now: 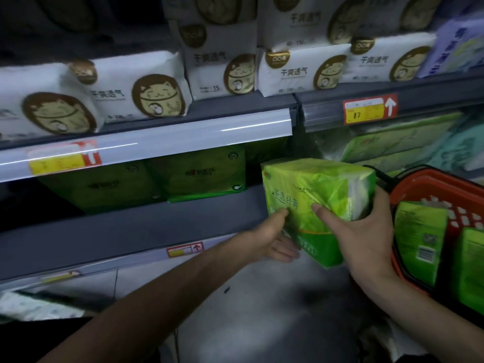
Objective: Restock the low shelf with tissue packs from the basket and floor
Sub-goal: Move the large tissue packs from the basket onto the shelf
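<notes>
Grip two-handed. Right hand wrapped round pack end, thumb on front; left hand pinching lower corner, fingers beneath. Pack between both, near shelf edge; basket beside right wrist. Judged light, soft, film slippery: hold by ends, no squeezing.

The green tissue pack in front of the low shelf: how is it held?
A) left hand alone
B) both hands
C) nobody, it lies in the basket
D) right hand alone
B: the left hand and the right hand both grip the green tissue pack, one on each side.
</notes>
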Tool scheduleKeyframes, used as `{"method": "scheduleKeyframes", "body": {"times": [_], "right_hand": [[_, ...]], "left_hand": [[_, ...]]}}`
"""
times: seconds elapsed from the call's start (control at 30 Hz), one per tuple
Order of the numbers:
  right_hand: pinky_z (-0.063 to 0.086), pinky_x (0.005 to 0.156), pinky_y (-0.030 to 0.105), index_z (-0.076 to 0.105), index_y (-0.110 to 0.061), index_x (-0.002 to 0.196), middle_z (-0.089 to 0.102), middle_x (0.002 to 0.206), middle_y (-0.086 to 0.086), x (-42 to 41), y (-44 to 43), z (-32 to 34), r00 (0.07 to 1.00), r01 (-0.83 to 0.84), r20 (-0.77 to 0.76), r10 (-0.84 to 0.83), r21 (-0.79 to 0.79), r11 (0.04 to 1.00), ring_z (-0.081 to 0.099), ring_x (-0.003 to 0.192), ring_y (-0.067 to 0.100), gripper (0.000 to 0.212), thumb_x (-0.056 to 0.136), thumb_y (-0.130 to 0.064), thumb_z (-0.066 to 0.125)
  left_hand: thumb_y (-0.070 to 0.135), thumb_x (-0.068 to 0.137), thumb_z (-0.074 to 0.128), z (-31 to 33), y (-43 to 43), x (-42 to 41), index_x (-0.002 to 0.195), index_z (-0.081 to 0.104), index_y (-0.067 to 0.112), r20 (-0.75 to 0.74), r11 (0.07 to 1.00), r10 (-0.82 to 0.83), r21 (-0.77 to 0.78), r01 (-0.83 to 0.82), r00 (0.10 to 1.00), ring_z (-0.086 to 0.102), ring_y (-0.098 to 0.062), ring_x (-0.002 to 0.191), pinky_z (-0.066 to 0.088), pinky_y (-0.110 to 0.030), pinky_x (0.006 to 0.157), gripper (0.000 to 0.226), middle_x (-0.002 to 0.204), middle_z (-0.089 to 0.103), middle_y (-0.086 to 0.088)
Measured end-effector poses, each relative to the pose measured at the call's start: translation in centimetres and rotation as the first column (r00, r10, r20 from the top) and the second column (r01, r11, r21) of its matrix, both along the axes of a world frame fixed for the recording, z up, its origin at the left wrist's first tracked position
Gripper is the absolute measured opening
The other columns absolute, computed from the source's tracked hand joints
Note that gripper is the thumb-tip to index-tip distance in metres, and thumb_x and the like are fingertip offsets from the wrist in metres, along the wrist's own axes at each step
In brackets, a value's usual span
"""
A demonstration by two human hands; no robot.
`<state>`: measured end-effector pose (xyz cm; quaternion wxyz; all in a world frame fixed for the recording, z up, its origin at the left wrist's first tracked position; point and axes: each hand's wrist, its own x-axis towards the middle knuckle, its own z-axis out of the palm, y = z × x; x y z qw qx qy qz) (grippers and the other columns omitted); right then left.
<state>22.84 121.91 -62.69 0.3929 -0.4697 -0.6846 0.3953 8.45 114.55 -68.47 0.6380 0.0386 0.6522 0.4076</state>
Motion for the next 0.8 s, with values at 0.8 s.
{"method": "scheduleKeyframes", "body": {"times": [0.8], "right_hand": [[0.050,0.093,0.043,0.050,-0.002,0.135,0.036,0.137,0.014,-7.8,2.1,-5.2,0.755,0.054,0.644,-0.126,0.130,0.990,0.034,0.131,0.034,0.073,0.083,-0.044,0.078]], "left_hand": [[0.073,0.089,0.053,-3.9,6.7,-4.5,0.126,0.064,0.021,-0.174,0.927,0.360,0.181,-0.329,0.917,0.067,-0.025,0.102,0.055,-0.033,0.080,0.065,0.117,0.070,-0.002]]}}
